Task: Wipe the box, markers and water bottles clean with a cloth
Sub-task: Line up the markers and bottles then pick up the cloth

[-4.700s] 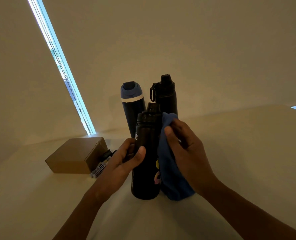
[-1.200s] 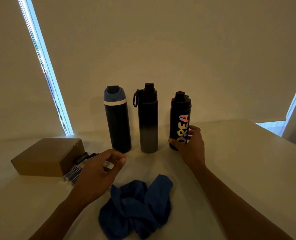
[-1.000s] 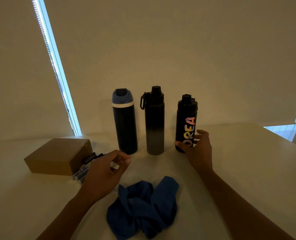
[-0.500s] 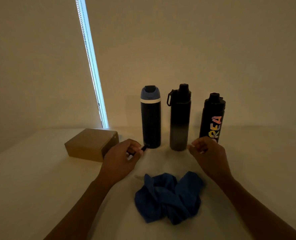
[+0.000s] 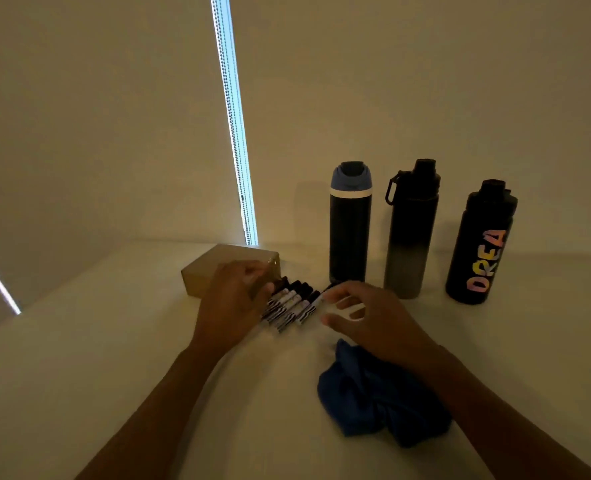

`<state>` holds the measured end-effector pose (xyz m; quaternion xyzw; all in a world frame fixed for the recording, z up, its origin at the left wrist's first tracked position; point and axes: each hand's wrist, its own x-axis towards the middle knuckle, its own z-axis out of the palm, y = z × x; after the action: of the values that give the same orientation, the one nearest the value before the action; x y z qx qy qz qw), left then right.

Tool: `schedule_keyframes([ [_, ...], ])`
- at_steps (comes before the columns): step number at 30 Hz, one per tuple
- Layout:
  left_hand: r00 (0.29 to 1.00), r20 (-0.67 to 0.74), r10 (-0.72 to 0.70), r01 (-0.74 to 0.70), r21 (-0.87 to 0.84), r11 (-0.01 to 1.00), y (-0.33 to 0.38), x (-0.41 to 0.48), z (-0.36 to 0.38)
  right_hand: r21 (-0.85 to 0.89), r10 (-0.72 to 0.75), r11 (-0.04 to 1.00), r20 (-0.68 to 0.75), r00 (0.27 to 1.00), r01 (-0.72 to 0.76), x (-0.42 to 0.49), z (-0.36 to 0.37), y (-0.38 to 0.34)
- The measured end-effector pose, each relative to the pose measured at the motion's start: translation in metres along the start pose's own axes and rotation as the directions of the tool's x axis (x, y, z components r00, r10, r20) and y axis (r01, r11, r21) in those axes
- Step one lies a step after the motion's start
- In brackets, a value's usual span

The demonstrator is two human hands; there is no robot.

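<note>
Beside the markers, the half-open right hand touches one.

Bottles line the far right; box and markers crowd the middle. Bare table lies left of the cloth.

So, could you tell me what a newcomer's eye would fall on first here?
Probably the three dark water bottles upright in a row at the back right, especially the rightmost bottle with its rainbow lettering. Next, the left hand and right hand together at the markers lined up beside the brown box, and the crumpled blue cloth nearer, partly under the right forearm.
</note>
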<state>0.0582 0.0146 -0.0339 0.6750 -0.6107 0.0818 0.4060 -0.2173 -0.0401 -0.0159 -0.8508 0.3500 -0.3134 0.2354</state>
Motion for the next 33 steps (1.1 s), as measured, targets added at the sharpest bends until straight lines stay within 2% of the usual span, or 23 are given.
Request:
schedule_keyframes([
  [1, 0.999, -0.043, -0.016, 0.016, 0.015, 1.000, -0.012, -0.001, -0.006, -0.009, -0.027, 1.000, 0.018, 0.999, 0.027, 0.004, 0.007, -0.005],
  [3, 0.978, -0.201, 0.048, -0.042, 0.034, 0.999, -0.040, -0.006, -0.017, -0.058, -0.078, 0.995, 0.065, 0.995, 0.081, 0.012, 0.020, -0.016],
  [4, 0.966, -0.260, 0.012, -0.008, 0.015, 1.000, -0.055, -0.008, -0.024, -0.093, -0.091, 0.991, 0.084, 0.992, 0.099, 0.017, 0.027, -0.022],
  [6, 0.932, -0.305, -0.198, 0.185, -0.071, 0.980, -0.076, -0.008, -0.037, -0.126, -0.086, 0.987, 0.109, 0.990, 0.100, 0.032, 0.041, -0.034],
  [9, 0.877, -0.243, -0.414, 0.374, -0.197, 0.906, -0.099, -0.003, -0.042, -0.092, -0.029, 0.995, 0.150, 0.988, 0.043, 0.062, 0.054, -0.047],
  [13, 0.863, -0.063, -0.502, 0.456, -0.334, 0.825, -0.107, 0.000, -0.035, -0.080, 0.057, 0.996, 0.169, 0.984, -0.044, 0.104, 0.065, -0.052],
  [16, 0.873, 0.030, -0.488, 0.467, -0.346, 0.814, -0.105, 0.001, -0.036, -0.119, 0.121, 0.988, 0.208, 0.971, -0.098, 0.126, 0.077, -0.049],
  [20, 0.906, 0.045, -0.421, 0.409, -0.355, 0.841, -0.112, 0.000, -0.040, -0.063, 0.146, 0.989, 0.293, 0.945, -0.133, 0.137, 0.087, -0.038],
  [25, 0.913, 0.155, -0.376, 0.407, -0.375, 0.833, -0.113, -0.002, -0.048, 0.047, 0.136, 0.987, 0.296, 0.945, -0.156, 0.134, 0.084, -0.018],
  [33, 0.945, 0.203, -0.255, 0.315, -0.362, 0.878, -0.084, -0.008, -0.038, -0.008, 0.150, 0.988, 0.269, 0.951, -0.154, 0.105, 0.050, 0.002],
])
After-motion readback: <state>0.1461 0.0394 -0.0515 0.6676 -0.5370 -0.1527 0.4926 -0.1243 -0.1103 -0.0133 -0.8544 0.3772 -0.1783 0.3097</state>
